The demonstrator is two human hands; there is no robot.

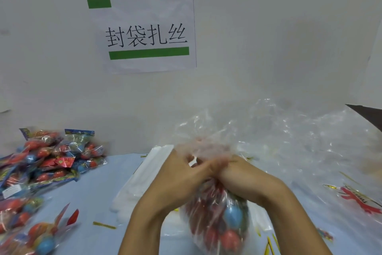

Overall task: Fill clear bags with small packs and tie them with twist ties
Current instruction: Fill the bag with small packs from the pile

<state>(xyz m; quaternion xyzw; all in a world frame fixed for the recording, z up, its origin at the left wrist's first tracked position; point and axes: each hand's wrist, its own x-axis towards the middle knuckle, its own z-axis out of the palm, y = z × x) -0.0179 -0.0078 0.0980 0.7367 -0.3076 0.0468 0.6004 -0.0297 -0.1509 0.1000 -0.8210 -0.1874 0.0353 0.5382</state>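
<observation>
A clear bag point(219, 221) full of small packs with red and blue balls stands in front of me on the blue table. My left hand point(184, 174) and my right hand point(237, 176) both grip its gathered neck, close together, with the loose top of the bag point(208, 136) flaring above them. The fingers are blurred; I cannot tell whether a twist tie is between them. A gold twist tie point(104, 225) lies on the table at the lower left. Several more gold ties point(270, 244) lie at the lower right.
A heap of small packs point(47, 161) covers the left of the table. A stack of flat clear bags point(142, 176) lies behind my left hand. Crumpled clear plastic point(310, 141) fills the right. A paper sign point(144, 31) hangs on the wall behind.
</observation>
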